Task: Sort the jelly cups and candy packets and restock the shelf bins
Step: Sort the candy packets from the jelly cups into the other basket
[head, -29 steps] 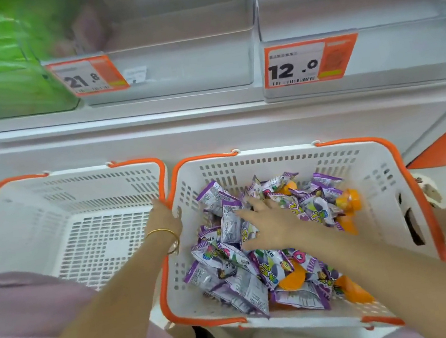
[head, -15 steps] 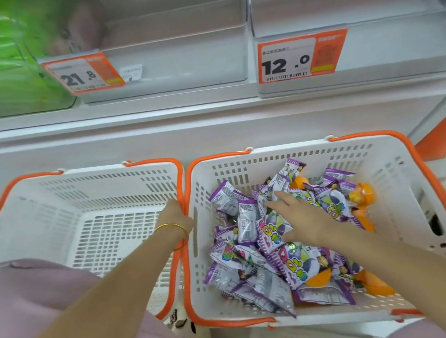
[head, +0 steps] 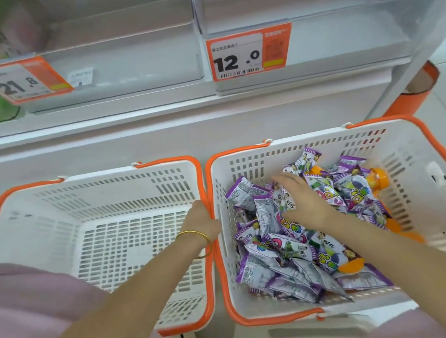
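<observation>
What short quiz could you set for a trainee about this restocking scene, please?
1. Multiple choice: what does the right hand rest on? A) purple candy packets; B) a cardboard box; C) a bottle.
2. True or false: the orange jelly cups lie in the left basket.
3. Fill in: the price tag on the shelf above the right basket reads ___.

Key: 1) A. 2) False: they lie in the right basket, among the packets. 3) 12.0.
</observation>
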Action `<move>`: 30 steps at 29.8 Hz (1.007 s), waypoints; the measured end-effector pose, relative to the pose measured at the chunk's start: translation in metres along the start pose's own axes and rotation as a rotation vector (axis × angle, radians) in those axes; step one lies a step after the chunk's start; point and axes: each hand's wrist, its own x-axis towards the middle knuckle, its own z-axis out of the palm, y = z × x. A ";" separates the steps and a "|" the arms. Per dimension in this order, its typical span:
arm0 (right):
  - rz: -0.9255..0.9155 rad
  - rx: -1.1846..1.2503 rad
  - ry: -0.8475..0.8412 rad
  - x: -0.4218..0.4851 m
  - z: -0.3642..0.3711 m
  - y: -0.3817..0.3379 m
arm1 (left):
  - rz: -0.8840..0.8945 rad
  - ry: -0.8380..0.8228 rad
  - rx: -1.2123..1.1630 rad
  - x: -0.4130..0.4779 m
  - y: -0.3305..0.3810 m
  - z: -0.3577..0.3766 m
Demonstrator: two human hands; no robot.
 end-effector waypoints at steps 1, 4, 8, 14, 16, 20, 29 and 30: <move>0.027 0.015 0.037 -0.002 0.000 0.001 | -0.005 -0.013 0.023 0.000 0.002 -0.002; 0.161 0.029 0.165 -0.009 0.001 0.002 | 0.012 0.069 0.217 -0.005 0.011 -0.008; 0.346 0.076 0.023 -0.011 -0.003 0.006 | 0.475 0.411 0.519 -0.004 0.019 0.006; 0.321 0.132 0.001 -0.004 -0.021 0.009 | 0.334 -0.009 0.213 0.018 0.037 0.051; 0.329 0.181 0.008 0.001 -0.032 0.013 | 0.249 -0.017 0.051 0.024 0.042 0.066; 0.298 0.165 -0.084 0.009 -0.058 0.028 | 0.118 -0.042 -0.013 0.031 0.052 0.084; 0.203 0.168 -0.090 0.041 -0.089 0.047 | 0.059 0.184 -0.354 0.032 0.073 0.079; 0.201 0.159 -0.096 0.041 -0.084 0.047 | 0.049 0.146 -0.409 0.031 0.078 0.080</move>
